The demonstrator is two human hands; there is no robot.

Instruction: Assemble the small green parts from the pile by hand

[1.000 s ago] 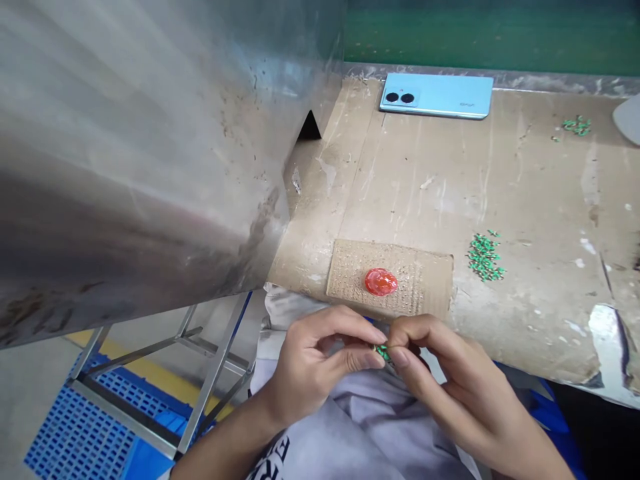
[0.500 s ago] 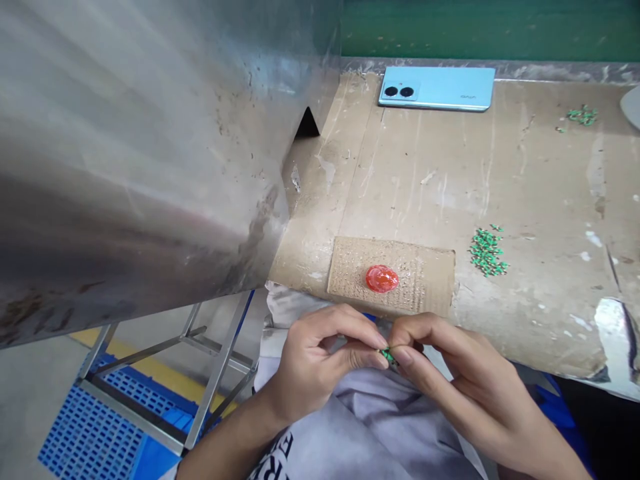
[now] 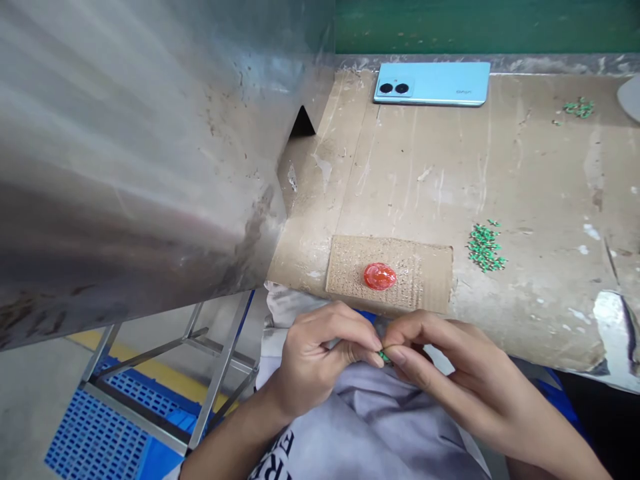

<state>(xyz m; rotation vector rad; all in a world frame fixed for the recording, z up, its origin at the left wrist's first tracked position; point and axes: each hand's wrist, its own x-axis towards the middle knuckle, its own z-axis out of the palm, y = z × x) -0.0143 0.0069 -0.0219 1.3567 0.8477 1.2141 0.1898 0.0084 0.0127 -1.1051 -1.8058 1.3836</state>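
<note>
My left hand (image 3: 320, 350) pinches a small green piece (image 3: 383, 356) between thumb and fingertips, just past the bench's front edge and above my lap. From the other side my right hand (image 3: 450, 373) closes thumb and forefinger at the same spot. Fingertips cover most of the piece, so its exact kind is hidden. Beyond the hands, a glossy red oval blob (image 3: 380, 276) rests on a cardboard piece (image 3: 430, 277). To its right lies a heap of tiny green parts with metallic-looking ends (image 3: 485, 248).
A light blue phone (image 3: 440, 83) lies at the back of the cardboard-covered bench (image 3: 400, 180). A smaller group of green parts (image 3: 579, 108) is at the far right. Left stands a large metal panel (image 3: 150, 147), with a metal-framed stool (image 3: 220, 373) and blue crate (image 3: 95, 427) below.
The view has shifted slightly. Both hands stay together at the green piece, with the right fingertips drawn closer to the left and covering more of it.
</note>
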